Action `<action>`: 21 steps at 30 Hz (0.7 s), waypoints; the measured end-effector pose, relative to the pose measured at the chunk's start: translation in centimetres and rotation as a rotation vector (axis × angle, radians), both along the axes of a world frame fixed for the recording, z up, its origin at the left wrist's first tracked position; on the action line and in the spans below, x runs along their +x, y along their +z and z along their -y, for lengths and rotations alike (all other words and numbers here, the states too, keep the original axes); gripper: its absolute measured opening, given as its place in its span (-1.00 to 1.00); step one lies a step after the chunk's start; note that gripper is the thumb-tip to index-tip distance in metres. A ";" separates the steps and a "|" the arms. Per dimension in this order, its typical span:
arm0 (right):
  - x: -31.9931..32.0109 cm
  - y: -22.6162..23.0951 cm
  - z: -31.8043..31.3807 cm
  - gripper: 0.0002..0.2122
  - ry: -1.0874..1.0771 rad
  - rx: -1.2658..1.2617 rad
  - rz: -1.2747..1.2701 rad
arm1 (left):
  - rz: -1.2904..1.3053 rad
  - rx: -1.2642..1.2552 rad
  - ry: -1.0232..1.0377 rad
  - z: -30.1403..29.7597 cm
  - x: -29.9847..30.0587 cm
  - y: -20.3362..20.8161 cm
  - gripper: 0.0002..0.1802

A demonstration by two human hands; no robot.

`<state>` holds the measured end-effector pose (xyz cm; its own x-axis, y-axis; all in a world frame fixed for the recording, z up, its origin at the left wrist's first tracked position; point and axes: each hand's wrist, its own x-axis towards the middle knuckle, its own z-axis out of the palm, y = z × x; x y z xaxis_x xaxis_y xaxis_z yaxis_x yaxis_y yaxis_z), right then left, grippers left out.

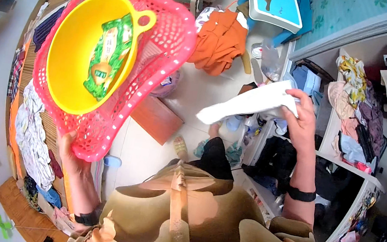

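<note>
My left hand [69,156] grips the near edge of a pink plastic basket [168,22] with a lattice wall, holding it up and tilted at the left. Inside the basket rests a yellow bowl [70,60] with a ring handle on its rim. A green patterned packet [109,56] lies in the bowl. On the right, my right hand [302,118] pinches one end of a folded white cloth or paper [251,102], which stretches out toward the middle. What exactly the white piece is I cannot make out.
An orange garment pile [220,40] sits ahead, near a blue-topped white stool [275,4]. Open shelves [354,167] stuffed with clothes stand at the right. A brown-red box [156,119] is on the floor below the basket. White clothing [34,134] lies on the bed at the left.
</note>
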<state>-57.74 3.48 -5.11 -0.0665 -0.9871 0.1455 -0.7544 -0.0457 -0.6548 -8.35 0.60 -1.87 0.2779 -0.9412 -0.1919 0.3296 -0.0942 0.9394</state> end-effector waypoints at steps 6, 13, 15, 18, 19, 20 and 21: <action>5.4 -8.0 0.0 -0.79 -0.030 0.553 0.412 | -0.006 0.025 0.108 -4.6 5.1 0.4 -0.25; 10.0 -11.0 3.1 -0.78 0.141 0.572 0.487 | -0.109 0.079 0.350 -9.0 7.1 0.0 -0.34; 10.9 -9.7 4.9 -0.76 0.202 0.642 0.446 | -0.120 0.075 0.394 -9.4 7.0 0.5 -0.40; 11.8 -9.7 6.2 -0.82 0.212 0.564 0.455 | -0.157 0.033 0.480 -10.1 6.1 1.9 -0.42; 11.4 -9.6 6.2 -0.84 0.224 0.502 0.397 | -0.150 0.038 0.494 -10.1 6.2 1.5 -0.42; 11.4 -9.9 6.1 -0.86 0.241 0.448 0.350 | -0.132 0.048 0.513 -10.3 6.4 1.0 -0.42; 11.6 -10.1 5.9 -0.90 0.225 0.341 0.344 | -0.114 0.059 0.532 -10.6 6.5 0.9 -0.43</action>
